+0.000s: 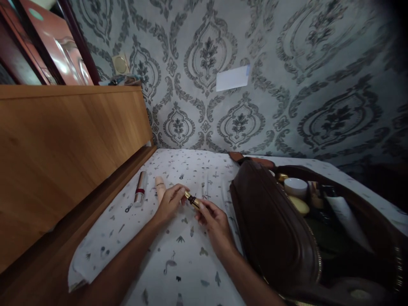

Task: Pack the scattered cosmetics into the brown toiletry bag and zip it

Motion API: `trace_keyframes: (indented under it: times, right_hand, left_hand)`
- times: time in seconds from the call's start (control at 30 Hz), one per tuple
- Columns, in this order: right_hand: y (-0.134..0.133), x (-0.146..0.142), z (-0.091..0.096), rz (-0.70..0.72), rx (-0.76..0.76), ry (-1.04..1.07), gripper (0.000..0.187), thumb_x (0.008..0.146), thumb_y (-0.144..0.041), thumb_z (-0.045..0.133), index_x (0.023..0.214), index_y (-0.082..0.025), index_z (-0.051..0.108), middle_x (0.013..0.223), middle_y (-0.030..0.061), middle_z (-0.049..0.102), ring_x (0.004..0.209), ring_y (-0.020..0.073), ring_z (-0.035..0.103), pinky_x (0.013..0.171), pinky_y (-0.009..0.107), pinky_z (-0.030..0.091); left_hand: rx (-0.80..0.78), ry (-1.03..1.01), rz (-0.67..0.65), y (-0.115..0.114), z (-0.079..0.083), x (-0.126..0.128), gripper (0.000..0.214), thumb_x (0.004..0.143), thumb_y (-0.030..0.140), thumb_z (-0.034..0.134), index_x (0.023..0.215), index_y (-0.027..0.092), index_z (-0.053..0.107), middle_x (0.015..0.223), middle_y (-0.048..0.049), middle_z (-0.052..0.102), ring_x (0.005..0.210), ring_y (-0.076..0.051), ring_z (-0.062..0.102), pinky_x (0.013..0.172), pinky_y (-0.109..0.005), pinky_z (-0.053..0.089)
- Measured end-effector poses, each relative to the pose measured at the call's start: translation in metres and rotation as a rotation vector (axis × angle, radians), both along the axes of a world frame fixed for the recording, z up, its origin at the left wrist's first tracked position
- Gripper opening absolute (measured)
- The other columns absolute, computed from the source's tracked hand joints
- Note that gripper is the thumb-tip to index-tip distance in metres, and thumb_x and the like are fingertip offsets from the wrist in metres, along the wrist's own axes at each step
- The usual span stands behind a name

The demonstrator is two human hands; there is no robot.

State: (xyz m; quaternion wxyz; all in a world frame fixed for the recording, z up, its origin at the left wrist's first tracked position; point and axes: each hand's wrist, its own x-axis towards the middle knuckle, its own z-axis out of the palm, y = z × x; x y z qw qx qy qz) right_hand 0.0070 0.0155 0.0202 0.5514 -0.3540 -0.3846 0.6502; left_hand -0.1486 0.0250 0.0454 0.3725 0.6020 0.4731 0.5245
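Note:
My left hand (170,203) and my right hand (214,221) meet over a white patterned sheet (178,255). Both pinch a small gold tube with a dark band (192,199), which looks like a lipstick; the left holds one end, the right the other. Just left of my left hand lie a beige tube (160,188) and a silver tube with a red band (140,188), both flat on the sheet. An open brown leather bag (274,229) stands to the right, touching my right wrist.
The bag holds a white jar (295,187), a yellow round item (299,205) and a white tube (346,221). A wooden headboard (63,157) runs along the left. Patterned wallpaper (287,85) with a white note (232,78) rises behind the bed.

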Motion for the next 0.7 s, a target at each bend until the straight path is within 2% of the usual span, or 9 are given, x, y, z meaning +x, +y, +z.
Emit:
trace_keyframes:
  times: [0.13,0.33,0.47,0.57,0.63,0.7]
  right_hand:
    - [-0.0008,0.0006,0.0028,0.012,-0.010,-0.010,0.050,0.060,-0.057,0.081,0.088,-0.016,0.073,0.062,0.0017,0.065,0.054,0.0135,0.053,0.049,0.025,0.038]
    - [-0.0030,0.0032,0.0060,0.039,-0.002,-0.022,0.048,0.064,-0.057,0.079,0.089,-0.016,0.072,0.058,0.0004,0.062,0.053,0.0138,0.051,0.050,0.025,0.037]
    - [-0.0024,0.0021,0.0045,0.035,0.002,-0.010,0.047,0.066,-0.059,0.076,0.085,-0.017,0.071,0.060,0.0011,0.064,0.052,0.0140,0.051,0.047,0.025,0.035]
    - [-0.0018,0.0009,0.0024,0.029,0.004,-0.001,0.047,0.067,-0.060,0.075,0.085,-0.017,0.070,0.064,0.0019,0.065,0.051,0.0138,0.052,0.047,0.025,0.035]
    - [-0.0021,0.0003,0.0012,0.022,0.007,0.010,0.047,0.066,-0.059,0.076,0.086,-0.017,0.070,0.064,0.0015,0.065,0.051,0.0132,0.052,0.046,0.024,0.036]
    - [-0.0029,-0.0001,0.0004,0.023,0.009,0.015,0.048,0.065,-0.060,0.077,0.086,-0.017,0.069,0.065,0.0011,0.065,0.050,0.0132,0.053,0.046,0.024,0.037]
  left_hand:
    - [-0.045,-0.018,0.036,-0.0008,-0.0018,0.0034,0.046,0.091,0.057,0.045,0.094,0.015,0.063,0.061,0.0029,0.049,0.054,-0.011,0.045,0.050,-0.022,0.033]
    - [-0.047,-0.022,0.030,-0.0044,0.0009,0.0061,0.040,0.090,0.053,0.049,0.080,0.016,0.058,0.057,0.0048,0.043,0.053,-0.009,0.040,0.052,-0.022,0.032]
    - [-0.027,0.028,0.001,-0.0069,0.0055,0.0028,0.033,0.091,0.046,0.050,0.098,0.017,0.063,0.073,0.0006,0.055,0.063,-0.011,0.048,0.056,-0.022,0.036]
    - [-0.002,0.072,-0.014,-0.0072,0.0066,0.0001,0.035,0.091,0.046,0.050,0.112,0.019,0.059,0.080,-0.0009,0.059,0.065,-0.013,0.052,0.057,-0.023,0.038]
    - [0.029,0.120,0.007,-0.0074,0.0066,-0.0002,0.036,0.090,0.047,0.050,0.111,0.018,0.058,0.076,0.0000,0.058,0.063,-0.013,0.051,0.057,-0.024,0.039]
    - [0.059,0.189,0.053,-0.0082,0.0066,0.0010,0.033,0.091,0.047,0.048,0.102,0.017,0.058,0.069,0.0022,0.053,0.061,-0.013,0.049,0.058,-0.024,0.038]
